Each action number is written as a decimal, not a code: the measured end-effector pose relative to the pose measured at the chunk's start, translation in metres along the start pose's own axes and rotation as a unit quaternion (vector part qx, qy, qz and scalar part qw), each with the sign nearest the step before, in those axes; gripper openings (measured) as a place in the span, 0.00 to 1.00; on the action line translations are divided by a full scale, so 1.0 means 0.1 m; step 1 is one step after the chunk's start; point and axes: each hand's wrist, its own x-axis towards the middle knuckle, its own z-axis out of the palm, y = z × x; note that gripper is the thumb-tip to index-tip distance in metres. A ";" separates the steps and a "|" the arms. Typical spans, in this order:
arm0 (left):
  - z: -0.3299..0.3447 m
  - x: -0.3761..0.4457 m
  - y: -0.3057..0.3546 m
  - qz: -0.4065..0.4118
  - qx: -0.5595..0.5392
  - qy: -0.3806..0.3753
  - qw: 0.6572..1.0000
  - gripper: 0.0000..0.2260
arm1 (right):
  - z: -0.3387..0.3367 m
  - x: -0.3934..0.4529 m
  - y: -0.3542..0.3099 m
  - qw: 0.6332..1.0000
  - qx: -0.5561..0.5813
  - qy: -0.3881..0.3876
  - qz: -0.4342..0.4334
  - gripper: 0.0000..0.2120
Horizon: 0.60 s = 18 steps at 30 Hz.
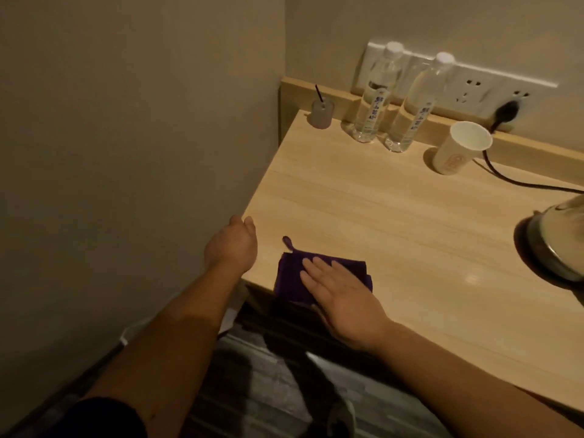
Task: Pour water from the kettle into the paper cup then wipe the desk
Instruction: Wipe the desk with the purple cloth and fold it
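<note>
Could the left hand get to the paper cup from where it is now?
Probably yes, with a long stretch. The left hand sits at the desk's near-left corner; the paper cup stands at the far back. Bare desktop lies between, and the two bottles stand left of that line.

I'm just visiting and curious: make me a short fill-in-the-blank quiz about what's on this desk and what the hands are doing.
1. The right hand lies flat on a folded cloth whose colour is ____.
2. The number of clear water bottles standing by the wall is ____.
3. The paper cup stands upright beside a black ____.
4. The left hand is at the desk's ____ edge.

Missing words: purple; two; cable; left
</note>
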 end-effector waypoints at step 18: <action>0.05 0.05 -0.02 -0.002 0.029 0.016 0.999 0.22 | -1.24 0.69 1.30 0.828 0.439 0.245 0.247 0.09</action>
